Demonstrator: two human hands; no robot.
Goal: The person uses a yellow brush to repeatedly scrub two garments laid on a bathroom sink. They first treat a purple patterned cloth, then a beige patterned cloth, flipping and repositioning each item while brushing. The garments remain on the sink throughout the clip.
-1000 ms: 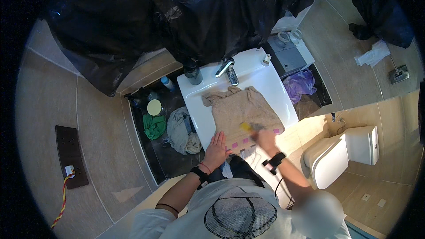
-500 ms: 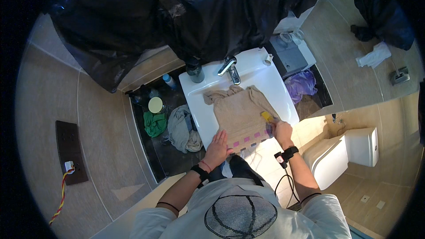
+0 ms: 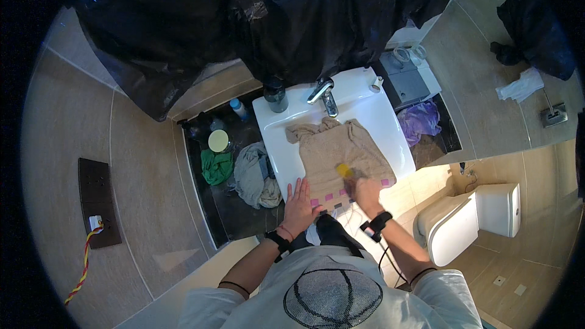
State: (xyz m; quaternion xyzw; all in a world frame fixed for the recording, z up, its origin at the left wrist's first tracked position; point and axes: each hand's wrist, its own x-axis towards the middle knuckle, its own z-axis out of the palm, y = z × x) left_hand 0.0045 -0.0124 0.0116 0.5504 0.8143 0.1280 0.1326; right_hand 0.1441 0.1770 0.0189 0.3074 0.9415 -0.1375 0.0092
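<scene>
A brown towel (image 3: 332,152) with pink and dark squares along its near edge lies spread in the white washbasin (image 3: 275,157) and over its front rim. My left hand (image 3: 298,207) rests on the towel's near left corner, palm down, fingers apart. Over the towel's near right part, my right hand (image 3: 367,196) is closed round a small yellow thing (image 3: 344,170). Its yellow end points away from me and touches or nearly touches the cloth. Motion smears both, so its exact kind does not show.
The chrome tap (image 3: 328,97) rises behind the towel. A dark bottle (image 3: 276,97) stands on the basin's rim. Grey cloth (image 3: 251,173) and green cloth (image 3: 217,166) lie left, purple cloth (image 3: 420,123) right. A toilet (image 3: 454,231) stands to the right.
My right hand has moved left across the towel with the yellow thing. My left hand stays on the near left corner. The view has shifted slightly.
</scene>
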